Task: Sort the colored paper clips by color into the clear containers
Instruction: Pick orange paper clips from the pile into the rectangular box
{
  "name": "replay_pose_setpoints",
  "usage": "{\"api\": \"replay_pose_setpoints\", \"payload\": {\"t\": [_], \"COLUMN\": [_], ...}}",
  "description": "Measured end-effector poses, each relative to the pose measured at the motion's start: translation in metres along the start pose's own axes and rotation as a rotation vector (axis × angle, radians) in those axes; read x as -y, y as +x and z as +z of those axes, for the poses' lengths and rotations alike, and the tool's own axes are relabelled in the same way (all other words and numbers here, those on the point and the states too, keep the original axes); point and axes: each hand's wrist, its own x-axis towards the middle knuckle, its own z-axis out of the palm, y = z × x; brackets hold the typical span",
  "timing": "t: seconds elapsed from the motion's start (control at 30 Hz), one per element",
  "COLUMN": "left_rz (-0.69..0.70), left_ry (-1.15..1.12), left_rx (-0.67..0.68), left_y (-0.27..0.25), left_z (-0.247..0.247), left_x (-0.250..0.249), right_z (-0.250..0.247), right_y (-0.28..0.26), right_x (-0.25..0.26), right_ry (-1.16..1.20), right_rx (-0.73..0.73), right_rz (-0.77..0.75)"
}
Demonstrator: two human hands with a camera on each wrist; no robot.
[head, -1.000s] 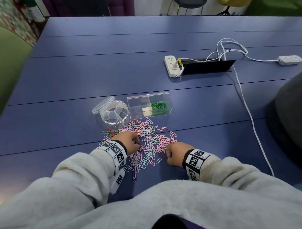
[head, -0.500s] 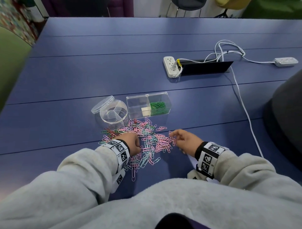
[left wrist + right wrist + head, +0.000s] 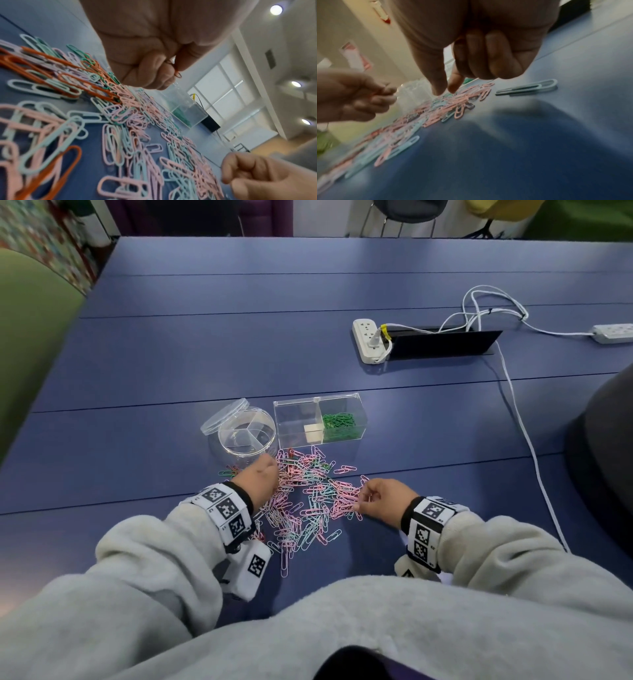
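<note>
A pile of paper clips, pink, pale blue, lilac, green and orange, lies on the blue table. My left hand hovers over the pile's far left, by the round container. In the left wrist view this left hand pinches orange clips between thumb and curled fingers. My right hand is at the pile's right edge. Its thumb and forefinger point down onto pink clips and its other fingers are curled; a hold is not clear. The rectangular box contains green clips.
The round container's lid leans on its left rim. A small beige block sits in the box. A power strip, black flap and white cable lie far right. A dark object fills the right edge.
My right hand moved from the pile's near edge to its right side, and its thumb and forefinger came down onto the clips. My left hand moved forward toward the round container.
</note>
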Motion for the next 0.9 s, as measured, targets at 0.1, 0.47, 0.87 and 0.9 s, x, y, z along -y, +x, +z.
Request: {"api": "replay_pose_setpoints", "payload": {"t": [0.1, 0.47, 0.87, 0.9], "left_rz": [-0.079, -0.144, -0.076, -0.078], "left_ry": [-0.145, -0.367, 0.224, 0.244], "left_rx": [-0.035, -0.03, -0.102, -0.103], "left_y": [0.0, -0.013, -0.012, -0.012], "left_z": [-0.005, -0.014, -0.015, -0.014], "left_x": [0.006, 0.016, 0.031, 0.032], "right_z": [0.002, 0.001, -0.015, -0.015], "right_y": [0.006, 0.013, 0.006, 0.005], "right_x": [0.006, 0.008, -0.013, -0.013], "right_ry": [-0.142, -0.244, -0.271, -0.26], "right_rx": [0.032, 0.048, -0.026, -0.039], "right_rz": [-0.031, -0.086, -0.006, -0.01]}}
